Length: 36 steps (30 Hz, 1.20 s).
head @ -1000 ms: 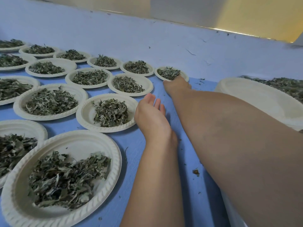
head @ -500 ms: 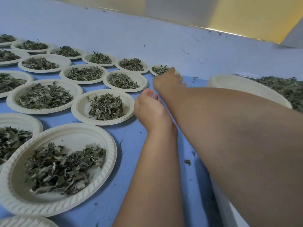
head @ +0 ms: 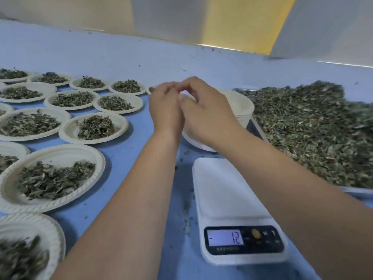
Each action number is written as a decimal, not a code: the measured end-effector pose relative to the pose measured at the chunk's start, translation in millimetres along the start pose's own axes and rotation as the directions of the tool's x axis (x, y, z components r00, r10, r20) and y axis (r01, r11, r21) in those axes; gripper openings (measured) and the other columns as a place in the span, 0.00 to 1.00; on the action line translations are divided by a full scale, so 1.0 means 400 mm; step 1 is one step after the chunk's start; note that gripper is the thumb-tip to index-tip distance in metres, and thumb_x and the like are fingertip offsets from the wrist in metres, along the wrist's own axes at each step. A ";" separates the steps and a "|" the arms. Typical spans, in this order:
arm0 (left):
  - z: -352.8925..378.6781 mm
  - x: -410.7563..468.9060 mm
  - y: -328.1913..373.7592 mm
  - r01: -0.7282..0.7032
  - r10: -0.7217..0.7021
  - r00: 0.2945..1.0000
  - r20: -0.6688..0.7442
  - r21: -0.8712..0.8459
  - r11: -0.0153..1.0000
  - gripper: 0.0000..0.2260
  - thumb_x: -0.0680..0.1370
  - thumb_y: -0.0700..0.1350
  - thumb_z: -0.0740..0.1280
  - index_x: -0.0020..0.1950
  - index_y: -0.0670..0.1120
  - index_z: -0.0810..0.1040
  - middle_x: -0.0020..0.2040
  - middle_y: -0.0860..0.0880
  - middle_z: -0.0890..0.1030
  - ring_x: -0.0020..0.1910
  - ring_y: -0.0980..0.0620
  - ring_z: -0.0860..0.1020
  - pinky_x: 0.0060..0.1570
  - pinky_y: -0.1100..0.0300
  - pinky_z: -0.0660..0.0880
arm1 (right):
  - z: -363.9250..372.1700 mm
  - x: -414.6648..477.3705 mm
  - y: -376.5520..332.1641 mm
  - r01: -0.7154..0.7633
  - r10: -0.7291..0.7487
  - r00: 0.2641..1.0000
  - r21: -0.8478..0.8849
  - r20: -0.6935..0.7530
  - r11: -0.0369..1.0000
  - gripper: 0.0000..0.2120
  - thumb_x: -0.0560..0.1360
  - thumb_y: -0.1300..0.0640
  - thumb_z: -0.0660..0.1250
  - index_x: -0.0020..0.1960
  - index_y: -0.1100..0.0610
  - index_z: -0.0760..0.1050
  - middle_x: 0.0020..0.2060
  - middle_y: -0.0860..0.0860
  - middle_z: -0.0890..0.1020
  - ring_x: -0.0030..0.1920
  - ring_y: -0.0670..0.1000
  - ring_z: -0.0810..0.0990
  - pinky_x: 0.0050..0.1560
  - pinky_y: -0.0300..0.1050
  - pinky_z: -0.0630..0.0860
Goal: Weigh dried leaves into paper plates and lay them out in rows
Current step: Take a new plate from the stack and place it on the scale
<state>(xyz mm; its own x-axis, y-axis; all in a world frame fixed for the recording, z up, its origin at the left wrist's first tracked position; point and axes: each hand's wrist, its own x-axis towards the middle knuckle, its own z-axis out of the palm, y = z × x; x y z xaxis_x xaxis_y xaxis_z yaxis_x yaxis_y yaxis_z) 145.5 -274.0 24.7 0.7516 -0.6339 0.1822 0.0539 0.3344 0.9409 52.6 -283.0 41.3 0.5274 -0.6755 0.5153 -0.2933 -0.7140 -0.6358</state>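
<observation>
Your paper plates are matt, off-white pressed pulp with ribbed, embossed rims. The dried leaves look dull, crinkled and rough. Your scale is smooth white plastic with a glossy black display panel. The tray rim looks metallic, and the table is matt blue.

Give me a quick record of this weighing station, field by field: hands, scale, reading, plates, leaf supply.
Hands: left hand and right hand meet, fingers curled, over the empty plate stack; grip unclear
Scale: white scale, platform bare
Reading: minus 12 on the display
Plates: filled plates in rows at left on the blue table
Leaf supply: loose leaves heaped on tray at right
</observation>
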 end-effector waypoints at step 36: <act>0.076 -0.109 0.015 -0.803 0.321 0.561 0.763 0.596 -0.012 0.23 0.75 0.29 0.61 0.64 0.46 0.82 0.52 0.43 0.86 0.52 0.36 0.79 0.60 0.48 0.69 | -0.259 -0.313 0.309 -0.283 0.297 0.947 -0.763 -0.126 0.581 0.13 0.78 0.47 0.60 0.59 0.52 0.65 0.28 0.49 0.74 0.25 0.53 0.72 0.27 0.42 0.64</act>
<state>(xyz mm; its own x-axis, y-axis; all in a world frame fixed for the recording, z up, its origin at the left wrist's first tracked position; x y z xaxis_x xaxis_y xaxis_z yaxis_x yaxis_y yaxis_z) 93.1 -265.4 30.8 -0.0623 -0.7802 0.6225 -0.9959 0.0893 0.0122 -132.2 -305.5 -42.3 0.3121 -0.8745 0.3713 -0.9282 -0.3641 -0.0773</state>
